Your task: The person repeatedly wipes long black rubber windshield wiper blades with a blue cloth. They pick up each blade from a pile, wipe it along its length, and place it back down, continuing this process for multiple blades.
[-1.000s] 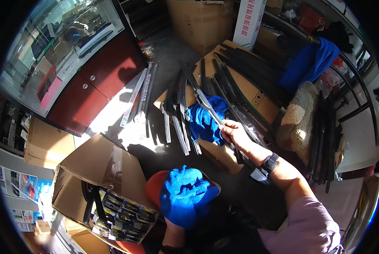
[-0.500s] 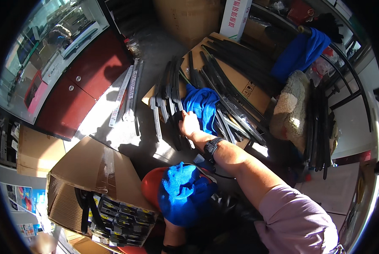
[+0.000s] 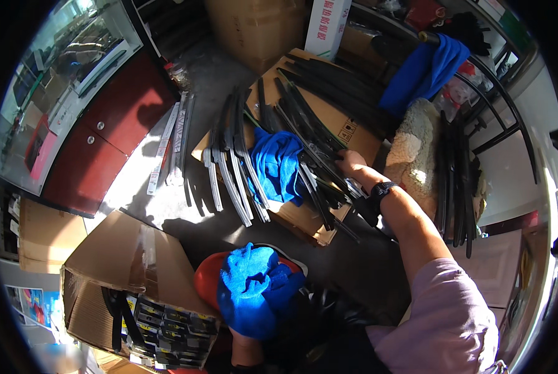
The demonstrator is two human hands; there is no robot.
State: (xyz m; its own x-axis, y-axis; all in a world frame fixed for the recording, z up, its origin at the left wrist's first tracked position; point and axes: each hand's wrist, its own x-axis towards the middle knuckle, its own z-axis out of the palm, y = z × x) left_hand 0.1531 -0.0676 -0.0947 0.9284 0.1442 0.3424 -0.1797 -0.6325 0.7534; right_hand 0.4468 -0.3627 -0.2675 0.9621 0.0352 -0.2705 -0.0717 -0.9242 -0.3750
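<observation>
My right hand reaches to the right side of a pile of long black wiper blades. Its fingers are curled down onto one dark blade, their tips partly hidden. Those blades lie fanned over a flat cardboard sheet. A crumpled blue cloth rests between them and another group of blades with pale edges on the left. Close to me, a second blue cloth covers my left hand; only the forearm shows below it, so the fingers are hidden. Something red sits behind this cloth.
An open carton with packaged items stands at lower left. Long narrow packages lie on the floor by a dark red cabinet. To the right are a fleecy cover, more black strips and a curved metal frame.
My right hand has moved right, from the left group of blades beside the cloth to the right pile. The view has shifted slightly. The left arm stays under its cloth.
</observation>
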